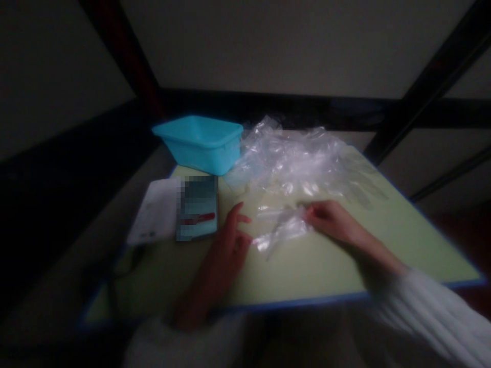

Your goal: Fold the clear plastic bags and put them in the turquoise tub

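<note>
A small clear plastic bag (286, 231) is stretched crumpled between my two hands, low over the table. My right hand (330, 219) pinches its right end between thumb and fingertips. At the bag's left end, the thumb and a curled finger of my left hand (232, 243) come together on the plastic, while other fingers stick out away from it. Blur hides the exact grip there. Just beyond the hands lies a large heap of clear plastic bags (299, 158).
A turquoise plastic basin (215, 156) stands at the back left, against the heap. Left of my left hand are a phone-like dark device (199, 199), partly pixelated, and a white sheet (155, 212). The pale yellow-green table (387, 245) has a blue edge. Dim walls stand behind.
</note>
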The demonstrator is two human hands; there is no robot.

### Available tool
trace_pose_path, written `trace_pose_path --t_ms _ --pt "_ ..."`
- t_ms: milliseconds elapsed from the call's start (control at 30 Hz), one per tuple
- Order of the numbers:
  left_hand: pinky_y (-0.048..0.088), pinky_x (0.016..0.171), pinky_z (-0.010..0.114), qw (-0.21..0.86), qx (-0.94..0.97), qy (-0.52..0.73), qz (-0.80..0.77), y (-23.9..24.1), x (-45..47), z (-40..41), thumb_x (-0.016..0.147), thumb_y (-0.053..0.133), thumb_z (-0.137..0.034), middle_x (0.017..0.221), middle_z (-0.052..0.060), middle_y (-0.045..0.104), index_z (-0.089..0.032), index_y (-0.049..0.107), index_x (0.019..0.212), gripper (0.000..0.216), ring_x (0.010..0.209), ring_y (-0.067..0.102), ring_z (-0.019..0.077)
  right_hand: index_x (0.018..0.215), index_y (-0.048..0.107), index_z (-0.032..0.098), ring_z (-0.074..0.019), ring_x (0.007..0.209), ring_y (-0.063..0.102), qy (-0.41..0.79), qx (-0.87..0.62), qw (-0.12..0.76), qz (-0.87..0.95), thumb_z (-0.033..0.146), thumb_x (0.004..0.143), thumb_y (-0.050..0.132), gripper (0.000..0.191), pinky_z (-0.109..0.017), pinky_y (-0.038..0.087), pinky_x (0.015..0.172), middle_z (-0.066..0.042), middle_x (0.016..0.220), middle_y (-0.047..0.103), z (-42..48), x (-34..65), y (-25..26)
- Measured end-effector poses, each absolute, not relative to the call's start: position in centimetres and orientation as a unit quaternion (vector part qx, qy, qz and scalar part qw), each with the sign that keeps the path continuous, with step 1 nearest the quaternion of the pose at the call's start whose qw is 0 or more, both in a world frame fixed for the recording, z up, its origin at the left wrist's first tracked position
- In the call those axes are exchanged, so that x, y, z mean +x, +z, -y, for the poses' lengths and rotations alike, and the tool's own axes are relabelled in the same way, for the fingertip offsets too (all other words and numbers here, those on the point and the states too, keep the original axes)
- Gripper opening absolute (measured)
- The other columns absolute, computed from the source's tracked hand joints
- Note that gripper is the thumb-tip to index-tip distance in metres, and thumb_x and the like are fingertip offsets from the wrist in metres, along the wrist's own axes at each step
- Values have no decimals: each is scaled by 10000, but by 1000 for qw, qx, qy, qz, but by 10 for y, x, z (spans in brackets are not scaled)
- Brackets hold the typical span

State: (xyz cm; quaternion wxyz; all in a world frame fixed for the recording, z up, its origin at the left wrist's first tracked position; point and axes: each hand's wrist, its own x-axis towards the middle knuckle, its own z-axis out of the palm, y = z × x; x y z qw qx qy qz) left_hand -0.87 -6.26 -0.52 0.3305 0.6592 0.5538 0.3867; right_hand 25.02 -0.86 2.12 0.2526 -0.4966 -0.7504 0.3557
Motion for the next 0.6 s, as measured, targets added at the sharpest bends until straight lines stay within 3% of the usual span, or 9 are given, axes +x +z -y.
trace_pose_path --t_ms 167,333,600 --pt "412 939 406 318 648 394 -569 -5 -5 60 842 387 -174 1166 96 542 -178 293 1370 537 941 589 184 579 530 172 -109 478 428 276 -559 232 747 351 812 486 297 -236 281 467 1 506 505 10 243 19" --pt "481 813 365 308 632 399 -588 -3 2 57 796 397 -123 1129 104 550 -150 310 1345 556 848 596 174 586 543 169 -118 494 441 203 -601 219 741 295 806 483 261 -243 270 474 -23 531 535 15 233 22" --pt "525 708 318 310 588 456 -592 3 7 59 800 449 -135 1056 63 565 -171 353 1286 497 745 609 142 676 575 169 -136 527 517 189 -607 237 735 258 798 493 172 -240 320 502 -41 599 615 18 233 19"
